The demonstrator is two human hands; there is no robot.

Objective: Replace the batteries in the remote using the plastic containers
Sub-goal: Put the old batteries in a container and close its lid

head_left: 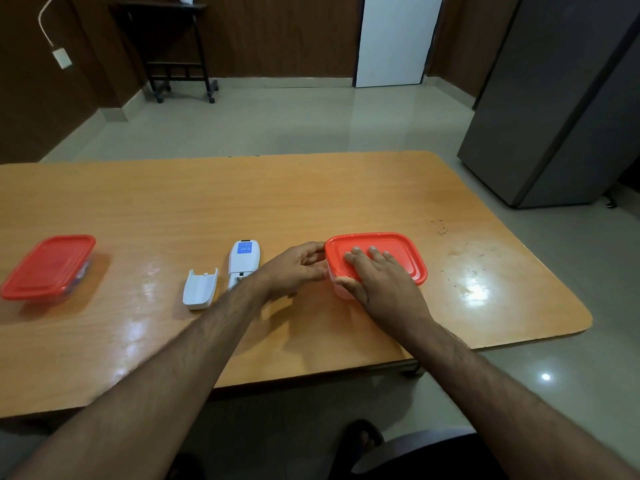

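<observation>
From the head camera, the left forearm crosses in front of the lower end of the white remote [243, 262], which lies back-up on the counter [207, 209], so its open battery bay is mostly hidden; whether batteries sit inside cannot be told. The contents of both containers are hard to make out through the clear walls. Two red-lidded plastic containers show: the left container [48, 266] well apart near the counter's left edge, the right container [375, 258] under the hands. One detached battery cover [200, 288] lies just beside the remote. The right hand [379, 275] lies flat on the lid, fingers spread. The left hand [298, 268] has its fingers pinching the lid's left rim.
</observation>
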